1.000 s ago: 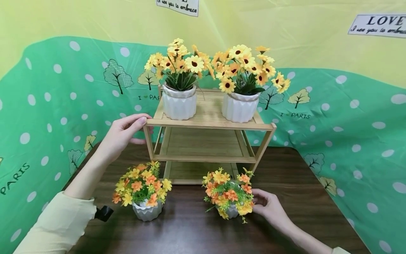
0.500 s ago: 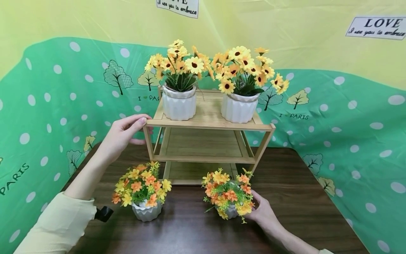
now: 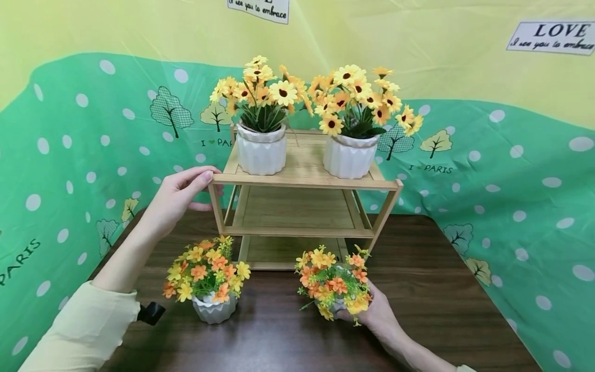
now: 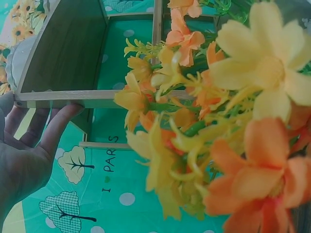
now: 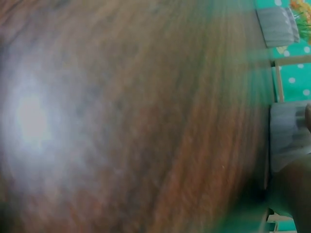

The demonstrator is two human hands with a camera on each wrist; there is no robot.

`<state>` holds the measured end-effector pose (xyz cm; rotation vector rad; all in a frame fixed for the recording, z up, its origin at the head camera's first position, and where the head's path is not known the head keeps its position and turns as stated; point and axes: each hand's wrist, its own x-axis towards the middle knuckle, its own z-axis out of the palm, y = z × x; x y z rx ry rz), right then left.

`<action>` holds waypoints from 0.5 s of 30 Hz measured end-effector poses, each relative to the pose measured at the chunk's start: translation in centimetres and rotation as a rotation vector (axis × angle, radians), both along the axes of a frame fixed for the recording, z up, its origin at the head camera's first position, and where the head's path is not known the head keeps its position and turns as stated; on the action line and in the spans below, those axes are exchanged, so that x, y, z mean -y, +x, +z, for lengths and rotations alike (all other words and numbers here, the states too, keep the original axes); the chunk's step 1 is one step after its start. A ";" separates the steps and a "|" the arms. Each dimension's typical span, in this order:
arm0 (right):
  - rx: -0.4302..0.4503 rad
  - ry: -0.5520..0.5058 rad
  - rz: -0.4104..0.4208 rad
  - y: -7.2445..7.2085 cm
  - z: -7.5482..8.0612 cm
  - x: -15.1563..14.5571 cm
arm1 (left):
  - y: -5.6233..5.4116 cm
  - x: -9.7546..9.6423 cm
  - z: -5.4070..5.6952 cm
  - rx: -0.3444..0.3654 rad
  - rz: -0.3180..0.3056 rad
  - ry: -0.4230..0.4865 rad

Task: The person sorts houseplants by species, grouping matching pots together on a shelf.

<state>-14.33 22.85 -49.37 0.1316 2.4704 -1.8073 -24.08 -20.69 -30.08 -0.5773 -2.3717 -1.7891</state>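
A tiered wooden shelf (image 3: 307, 181) stands on the dark table. My left hand (image 3: 178, 195) pinches its front left top corner, thumb on the edge and fingers behind; the left wrist view shows the fingers (image 4: 60, 124) against the wood. At the front right, my right hand (image 3: 381, 316) grips a small white pot (image 3: 338, 306) of orange and yellow flowers, thumb across its front, fingers hidden behind. The right wrist view catches the pot's wall (image 5: 286, 126) at its edge. A matching potted plant (image 3: 215, 310) stands on the table to the left.
Two white pots of yellow daisies, a left one (image 3: 262, 150) and a right one (image 3: 349, 155), sit on the top tier. The lower tiers (image 3: 297, 209) are below them. A patterned green and yellow cloth (image 3: 492, 155) hangs behind the table (image 3: 274, 336).
My right hand has moved left, from beside the right-hand flower pot to a grip around it, its thumb now over the front. The left hand keeps its hold on the shelf.
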 end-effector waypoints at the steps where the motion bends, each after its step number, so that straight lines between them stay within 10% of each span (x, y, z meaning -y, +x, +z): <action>1: 0.000 0.004 -0.010 0.0 0.0 0.1 | 0.0 0.0 0.0 -0.002 0.000 0.002; 15: 0.028 -0.061 -0.077 0.4 -0.1 0.5 | 0.1 0.0 0.0 -0.009 0.003 0.001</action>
